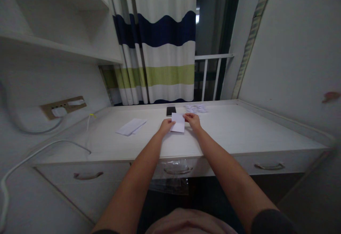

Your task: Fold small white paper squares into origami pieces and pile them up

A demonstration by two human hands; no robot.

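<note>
Between my hands a small white sheet of paper (177,123) is held up, tilted, just above the desk. My left hand (166,125) pinches its left edge with the thumb on the front face. At the upper right corner my right hand (193,119) grips the same paper between thumb and fingers. Directly behind the paper lies a dark phone (171,111), partly covered by it. Several crumpled or folded paper pieces (195,108) rest beyond my right hand. To the left lies a flat stack of white paper (131,126).
The white desk (239,131) has drawers with metal handles along its front. A pale cable (66,141) runs over its left end, near a wall socket (64,107). A shelf (61,47) overhangs the left side. A striped curtain (167,56) hangs behind.
</note>
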